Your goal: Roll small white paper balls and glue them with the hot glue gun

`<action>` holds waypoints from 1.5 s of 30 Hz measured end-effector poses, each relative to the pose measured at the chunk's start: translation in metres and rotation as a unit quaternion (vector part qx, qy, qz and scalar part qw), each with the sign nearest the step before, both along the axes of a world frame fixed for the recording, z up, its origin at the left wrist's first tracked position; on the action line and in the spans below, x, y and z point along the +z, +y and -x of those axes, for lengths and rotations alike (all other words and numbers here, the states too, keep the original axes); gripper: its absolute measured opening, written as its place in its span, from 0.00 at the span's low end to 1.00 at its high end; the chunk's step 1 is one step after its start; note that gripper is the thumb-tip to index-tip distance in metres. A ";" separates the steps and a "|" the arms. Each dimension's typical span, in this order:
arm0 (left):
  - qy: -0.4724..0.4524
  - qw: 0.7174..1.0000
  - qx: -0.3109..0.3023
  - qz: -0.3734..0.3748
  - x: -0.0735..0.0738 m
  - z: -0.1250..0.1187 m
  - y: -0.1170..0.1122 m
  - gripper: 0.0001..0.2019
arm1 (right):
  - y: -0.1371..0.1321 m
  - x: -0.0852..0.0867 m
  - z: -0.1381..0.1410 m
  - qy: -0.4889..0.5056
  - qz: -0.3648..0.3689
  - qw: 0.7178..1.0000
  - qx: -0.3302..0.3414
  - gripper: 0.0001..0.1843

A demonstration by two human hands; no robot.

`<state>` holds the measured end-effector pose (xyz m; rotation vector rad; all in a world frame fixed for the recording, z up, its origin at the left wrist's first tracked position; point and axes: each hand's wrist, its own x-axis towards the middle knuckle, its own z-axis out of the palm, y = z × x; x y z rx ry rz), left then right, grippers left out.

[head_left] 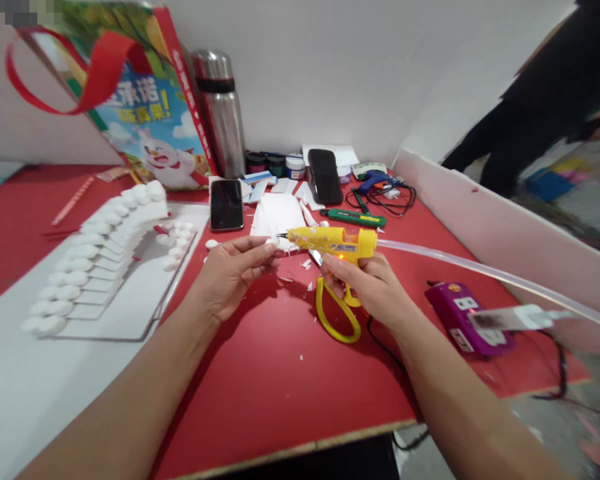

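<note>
My right hand (363, 280) is closed around the handle of a yellow hot glue gun (325, 239), whose clear glue stick (445, 259) trails out behind to the right. My left hand (235, 273) pinches a small white piece (273, 243), perhaps a pebble, at the gun's nozzle tip. Whether nozzle and piece touch, I cannot tell. Left of my arm stands a curved white stair-like model (123, 280), its outer edge lined with rounded white pebbles (83, 263). A second cluster of pebbles (180, 233) lies on its base. Under the gun rest yellow-handled scissors (337, 320), partly hidden.
At the back are a gift bag (155, 127), a steel flask (223, 113), paint jars (275, 165) and two phones (226, 205). A green utility knife (355, 218) lies near cables. A purple box (467, 320) sits right. Behind the low partition (505, 227) stands a person (545, 93).
</note>
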<state>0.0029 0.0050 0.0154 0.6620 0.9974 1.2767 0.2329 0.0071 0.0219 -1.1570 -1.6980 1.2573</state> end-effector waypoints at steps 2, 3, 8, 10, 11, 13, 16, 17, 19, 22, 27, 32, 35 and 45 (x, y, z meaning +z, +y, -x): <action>-0.001 1.000 0.002 0.000 0.001 -0.001 0.000 0.14 | 0.000 0.000 0.000 -0.002 -0.003 1.000 0.000 0.26; -0.001 1.000 0.003 0.001 0.001 -0.001 0.000 0.14 | 0.001 0.000 0.000 -0.001 -0.004 1.000 -0.001 0.26; -0.005 1.000 0.006 0.005 0.002 -0.001 0.000 0.15 | 0.002 -0.001 0.001 -0.002 -0.009 1.000 -0.003 0.26; -0.007 1.000 0.006 0.008 0.002 -0.001 0.000 0.15 | 0.002 0.000 0.001 -0.005 -0.015 1.000 -0.005 0.26; -0.007 1.000 0.007 0.008 0.002 -0.001 -0.001 0.15 | 0.002 0.001 0.001 -0.005 -0.018 1.000 -0.006 0.26; -0.007 1.000 0.009 0.009 0.001 -0.001 -0.001 0.15 | 0.002 0.003 0.001 -0.004 -0.022 1.000 -0.007 0.26; -0.009 1.000 0.006 0.011 0.001 -0.001 -0.001 0.15 | 0.003 0.005 0.002 0.001 -0.023 1.000 -0.014 0.26; -0.011 1.000 0.003 0.013 0.000 0.000 -0.001 0.15 | 0.003 0.005 0.002 0.005 -0.021 1.000 -0.017 0.27; -0.026 1.000 -0.011 0.012 0.000 0.001 -0.001 0.14 | 0.004 0.005 0.002 0.020 -0.016 0.999 -0.022 0.28; -0.081 0.996 -0.044 -0.003 0.000 0.002 -0.001 0.14 | 0.003 0.005 0.002 0.082 0.008 0.997 -0.010 0.25; -0.172 0.980 -0.099 0.018 -0.003 0.002 -0.001 0.10 | 0.000 0.008 0.003 0.144 0.020 0.989 0.020 0.20; -0.219 0.969 -0.113 0.032 -0.005 0.003 0.000 0.07 | -0.001 0.008 0.002 0.137 0.017 0.990 0.027 0.20; -0.227 0.967 -0.113 0.031 -0.005 0.004 0.000 0.06 | -0.001 0.008 0.001 0.116 0.008 0.993 0.030 0.22; -0.174 0.980 -0.101 0.006 -0.004 0.002 0.000 0.09 | -0.002 0.007 0.001 0.076 -0.004 0.996 0.039 0.24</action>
